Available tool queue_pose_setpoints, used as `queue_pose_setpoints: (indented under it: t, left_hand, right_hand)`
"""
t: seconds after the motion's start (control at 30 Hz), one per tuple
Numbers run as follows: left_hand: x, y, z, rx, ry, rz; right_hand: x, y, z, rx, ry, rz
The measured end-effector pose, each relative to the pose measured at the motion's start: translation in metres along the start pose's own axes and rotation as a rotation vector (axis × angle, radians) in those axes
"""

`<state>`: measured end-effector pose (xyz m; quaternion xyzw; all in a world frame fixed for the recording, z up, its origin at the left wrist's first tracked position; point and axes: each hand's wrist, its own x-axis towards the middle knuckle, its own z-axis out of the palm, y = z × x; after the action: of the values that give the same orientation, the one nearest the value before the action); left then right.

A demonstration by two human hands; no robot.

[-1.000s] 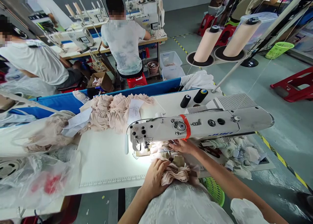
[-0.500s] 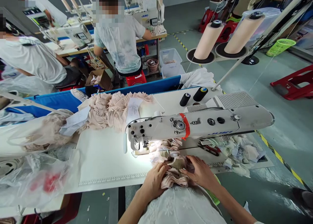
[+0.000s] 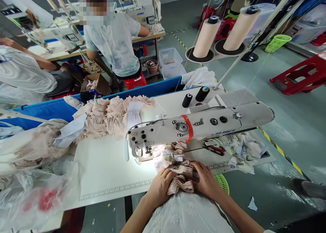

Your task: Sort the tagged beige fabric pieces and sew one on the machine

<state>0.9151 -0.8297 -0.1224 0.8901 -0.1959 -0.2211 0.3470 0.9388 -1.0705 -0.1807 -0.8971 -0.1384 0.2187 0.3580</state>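
A bunched stack of pale pink fabric pieces (image 3: 181,184) lies at the front edge of the sewing table, between my two hands. My left hand (image 3: 163,184) grips its left side, fingers curled over the top. On the right side, my right hand (image 3: 203,179) presses in with its fingers closed against the folds. More of the fabric runs back under the arm of the white sewing machine (image 3: 163,132), whose lamp lights the needle area. The undersides of the stack and my thumbs are partly hidden.
Bundled pink ruffled fabric (image 3: 107,115) with paper slips lies behind at the left. Red-handled scissors (image 3: 216,150) and a heap of fabric scraps (image 3: 246,149) sit at the right. Thread cones (image 3: 206,37) stand above. A clear plastic bag (image 3: 38,192) lies at the left; co-workers sit beyond.
The view has shifted, so the table and machine appear slightly further left. My right hand has drawn in closer on the fabric, its fingers less spread. My left hand keeps its hold.
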Motion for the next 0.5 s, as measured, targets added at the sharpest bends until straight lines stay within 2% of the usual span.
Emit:
queue_pose_setpoints:
  t: [0.23,0.4,0.5]
  left_hand:
    - [0.002,-0.005,0.004,0.001,0.019,0.043]
    - [0.000,-0.009,0.008,0.020,0.004,0.087]
    - [-0.007,-0.009,0.006,0.016,0.004,0.105]
  right_hand:
    - [0.008,0.014,0.005,0.225,0.026,0.022]
    - [-0.003,0.009,0.003,0.377,-0.037,-0.108]
    - [-0.007,0.000,0.000,0.379,-0.053,-0.210]
